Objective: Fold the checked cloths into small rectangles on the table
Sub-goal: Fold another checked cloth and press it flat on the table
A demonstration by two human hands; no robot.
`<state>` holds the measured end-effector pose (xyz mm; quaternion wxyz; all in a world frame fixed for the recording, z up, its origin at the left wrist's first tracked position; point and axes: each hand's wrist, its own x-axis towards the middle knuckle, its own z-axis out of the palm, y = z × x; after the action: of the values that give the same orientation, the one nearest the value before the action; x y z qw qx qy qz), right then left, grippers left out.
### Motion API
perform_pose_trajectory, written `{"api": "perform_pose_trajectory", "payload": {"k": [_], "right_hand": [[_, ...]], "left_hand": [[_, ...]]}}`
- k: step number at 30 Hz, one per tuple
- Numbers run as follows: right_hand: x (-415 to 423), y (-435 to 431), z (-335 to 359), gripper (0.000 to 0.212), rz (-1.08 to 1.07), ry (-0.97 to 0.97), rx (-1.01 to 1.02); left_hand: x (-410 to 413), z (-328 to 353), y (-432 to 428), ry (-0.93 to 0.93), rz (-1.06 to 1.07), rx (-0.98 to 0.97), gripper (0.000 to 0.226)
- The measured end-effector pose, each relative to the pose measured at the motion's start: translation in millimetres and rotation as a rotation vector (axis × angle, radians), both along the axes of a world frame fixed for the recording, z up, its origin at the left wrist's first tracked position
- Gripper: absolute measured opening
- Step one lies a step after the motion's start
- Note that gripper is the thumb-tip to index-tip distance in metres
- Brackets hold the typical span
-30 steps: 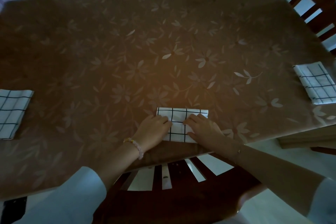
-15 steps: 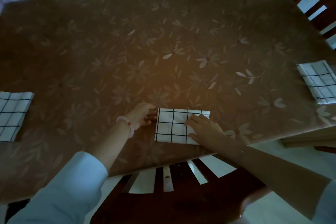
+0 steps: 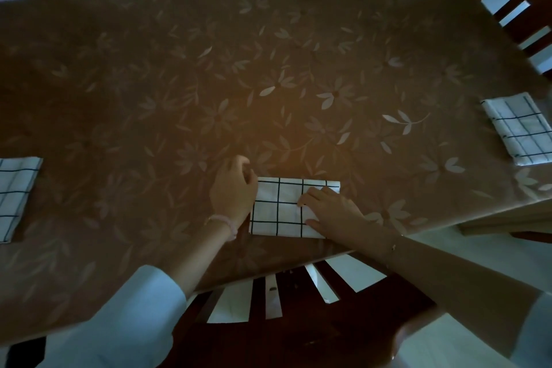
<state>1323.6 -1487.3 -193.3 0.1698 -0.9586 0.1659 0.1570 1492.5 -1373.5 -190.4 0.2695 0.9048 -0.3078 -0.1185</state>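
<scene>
Right hand (image 3: pixel 331 212) fingers (image 3: pixel 310 198) lie flat and close together, pressing on the folded checked cloth (image 3: pixel 277 210) near the table (image 3: pixel 268 69) front edge. Left hand (image 3: pixel 234 191) fingers (image 3: pixel 245 172) curl at its left edge; pinching or not, can't tell. Two more folded pieces lie well apart: left cloth (image 3: pixel 15 194), right cloth (image 3: pixel 519 128).
</scene>
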Motion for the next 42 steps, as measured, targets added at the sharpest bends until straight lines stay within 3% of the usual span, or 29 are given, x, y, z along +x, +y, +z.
{"api": "perform_pose_trajectory", "payload": {"k": [2,5,8,10,16,19,22,31,36,39,42], "right_hand": [[-0.3,0.4,0.7,0.037,-0.005,0.003,0.003],[-0.6,0.8,1.4,0.038,-0.012,0.000,0.000],[-0.9,2.3,0.4,0.039,-0.005,0.006,-0.022],[-1.7,2.8,-0.4,0.039,-0.001,0.009,-0.031],[4.8,4.4,6.3,0.046,-0.023,-0.041,-0.060],[8.0,5.8,7.0,0.075,-0.040,-0.069,-0.023],[7.9,3.7,-4.5,0.096,0.072,0.075,-0.037],[-26.6,-20.1,-29.2,0.108,0.067,0.106,-0.109],[-36.0,-27.9,-31.1,0.114,0.049,0.136,-0.091],[-32.6,-27.9,-30.1,0.116,0.041,0.152,-0.087],[-30.6,-26.5,-27.1,0.115,0.013,0.166,-0.067]], "left_hand": [[-4.3,-4.0,3.2,-0.235,-0.361,-0.022,0.018],[-9.5,-26.5,8.1,-0.397,-0.807,-0.061,0.023],[-9.7,-29.6,12.1,-0.199,-0.936,0.200,0.052],[-2.7,-31.3,14.9,-0.169,-0.998,0.430,0.073],[-1.1,-24.9,8.6,-0.250,-1.034,0.566,0.090],[-0.4,-22.1,6.4,-0.267,-1.040,0.582,0.092],[0.3,-23.8,7.5,-0.283,-1.056,0.597,0.090],[32.6,-30.1,25.9,-0.342,-1.100,0.574,0.106],[38.3,-26.7,29.6,-0.269,-1.109,0.580,0.113],[35.5,-6.9,22.1,-0.063,-0.977,0.503,0.098],[34.3,2.3,7.0,-0.074,-0.859,0.349,0.068]]}}
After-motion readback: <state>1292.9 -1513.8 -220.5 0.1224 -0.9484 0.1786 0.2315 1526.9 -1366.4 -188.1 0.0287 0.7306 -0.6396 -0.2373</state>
